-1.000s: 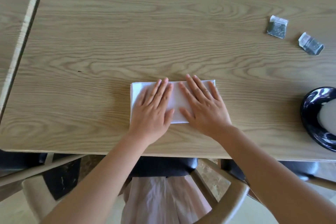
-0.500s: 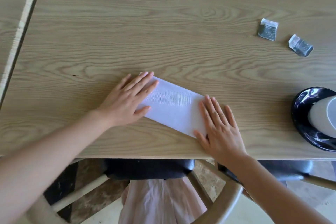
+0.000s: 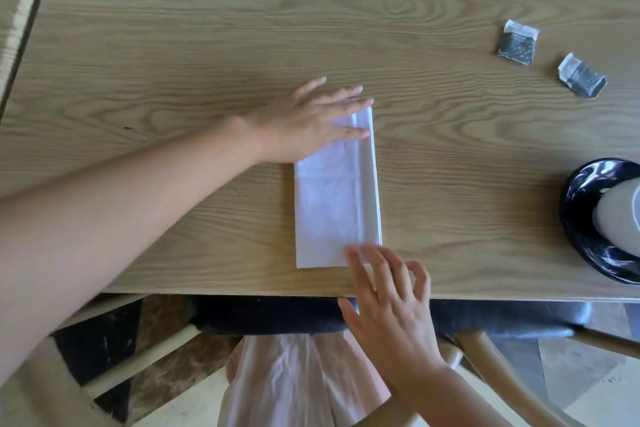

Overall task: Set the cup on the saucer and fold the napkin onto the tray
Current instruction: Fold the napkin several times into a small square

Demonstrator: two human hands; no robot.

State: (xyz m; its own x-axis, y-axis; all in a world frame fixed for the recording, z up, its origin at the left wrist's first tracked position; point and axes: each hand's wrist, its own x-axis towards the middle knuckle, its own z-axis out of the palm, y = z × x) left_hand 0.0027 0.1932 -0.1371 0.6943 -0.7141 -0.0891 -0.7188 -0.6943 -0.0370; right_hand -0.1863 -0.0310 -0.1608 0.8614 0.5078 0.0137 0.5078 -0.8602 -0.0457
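We are mid-fold on the napkin (image 3: 335, 198), a long strip near the table (image 3: 173, 45) edge, left hand (image 3: 308, 125) flat on its far end, right hand (image 3: 388, 302) open-fingered touching its near corner; next, we judge, the near end folds over.

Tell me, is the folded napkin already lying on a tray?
No. The napkin lies flat on the bare wooden table, with the left hand pressing its far end.
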